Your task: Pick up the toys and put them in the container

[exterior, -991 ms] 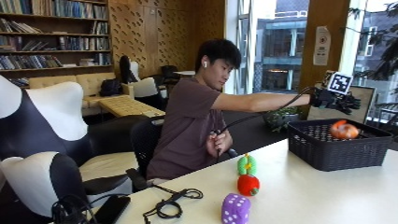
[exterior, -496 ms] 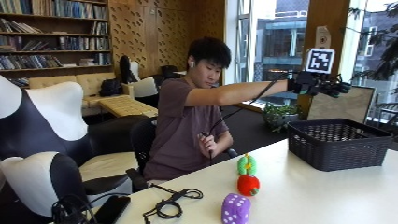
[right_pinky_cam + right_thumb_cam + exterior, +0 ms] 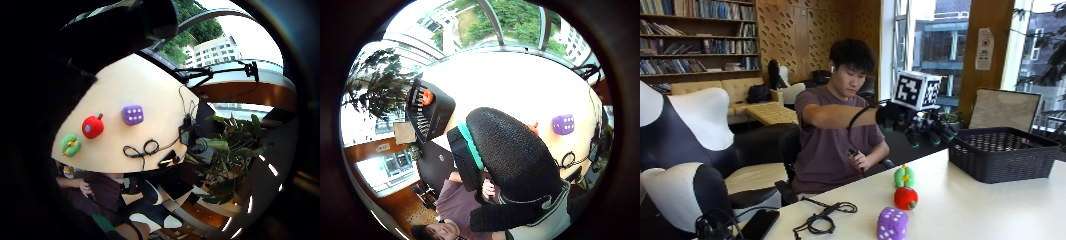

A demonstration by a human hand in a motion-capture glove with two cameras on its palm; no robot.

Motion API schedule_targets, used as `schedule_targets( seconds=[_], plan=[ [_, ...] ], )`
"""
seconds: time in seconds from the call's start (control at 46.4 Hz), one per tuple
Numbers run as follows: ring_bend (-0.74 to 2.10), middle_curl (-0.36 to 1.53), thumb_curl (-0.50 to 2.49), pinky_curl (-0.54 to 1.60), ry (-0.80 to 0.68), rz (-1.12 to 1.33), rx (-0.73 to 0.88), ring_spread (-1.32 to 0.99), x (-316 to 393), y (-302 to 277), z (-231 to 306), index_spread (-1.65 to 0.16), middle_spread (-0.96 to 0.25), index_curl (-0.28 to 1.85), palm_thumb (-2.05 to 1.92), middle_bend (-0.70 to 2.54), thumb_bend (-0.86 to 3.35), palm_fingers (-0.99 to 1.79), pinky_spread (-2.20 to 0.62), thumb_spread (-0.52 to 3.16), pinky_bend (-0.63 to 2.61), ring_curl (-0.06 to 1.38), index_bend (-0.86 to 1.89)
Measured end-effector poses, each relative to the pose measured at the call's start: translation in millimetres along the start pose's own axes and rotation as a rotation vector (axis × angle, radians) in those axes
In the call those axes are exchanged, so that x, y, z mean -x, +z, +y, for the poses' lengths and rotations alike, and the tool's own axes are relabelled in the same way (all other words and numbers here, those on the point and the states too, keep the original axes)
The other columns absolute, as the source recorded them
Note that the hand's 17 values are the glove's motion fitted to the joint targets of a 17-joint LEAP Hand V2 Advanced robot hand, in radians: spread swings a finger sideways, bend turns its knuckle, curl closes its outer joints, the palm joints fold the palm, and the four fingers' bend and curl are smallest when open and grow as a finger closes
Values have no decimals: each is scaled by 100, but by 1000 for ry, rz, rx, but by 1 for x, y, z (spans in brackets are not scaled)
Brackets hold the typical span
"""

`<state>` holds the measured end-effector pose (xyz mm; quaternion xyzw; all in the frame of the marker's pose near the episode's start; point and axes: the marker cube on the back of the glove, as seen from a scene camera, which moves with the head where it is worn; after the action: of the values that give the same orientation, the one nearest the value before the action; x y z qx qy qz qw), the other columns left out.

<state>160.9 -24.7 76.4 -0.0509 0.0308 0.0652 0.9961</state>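
Toys on desk: three — green, red, purple die. One basket. My right hand, fingers released, has withdrawn from above it.

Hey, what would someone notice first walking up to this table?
Three bright toys lined up on the white table: a purple die nearest, a red apple, then a green toy. Beyond them a dark basket stands, and the gloved right hand hangs above the table.
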Motion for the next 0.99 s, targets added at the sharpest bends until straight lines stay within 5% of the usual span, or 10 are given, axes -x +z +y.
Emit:
schedule_targets(
  seconds=[0.409,0.517,0.582,0.689,0.862,0.991],
  plan=[
    [20,19,10,36,149,-117,179,5,-83,211,-11,-26,-2,19,-10,11,-6,-20,8,130,95,37,12],
    [24,18,10,37,163,-114,-38,5,-79,241,-14,-26,-2,19,-9,10,-5,-14,7,136,100,38,12],
    [38,18,11,37,178,-85,-234,1,-82,244,-17,-27,-3,21,-2,13,-1,10,2,142,102,42,18],
    [59,23,15,30,185,-50,-326,-15,-85,251,-21,-26,-13,22,10,33,6,79,-15,152,93,41,28],
    [84,34,23,34,200,-42,-385,-29,-86,257,-35,-28,-22,32,23,57,13,116,-30,158,86,54,40],
    [103,46,27,40,179,-83,-284,-35,-86,243,-44,-30,-26,45,30,84,17,138,-35,161,95,65,69]
  ],
)
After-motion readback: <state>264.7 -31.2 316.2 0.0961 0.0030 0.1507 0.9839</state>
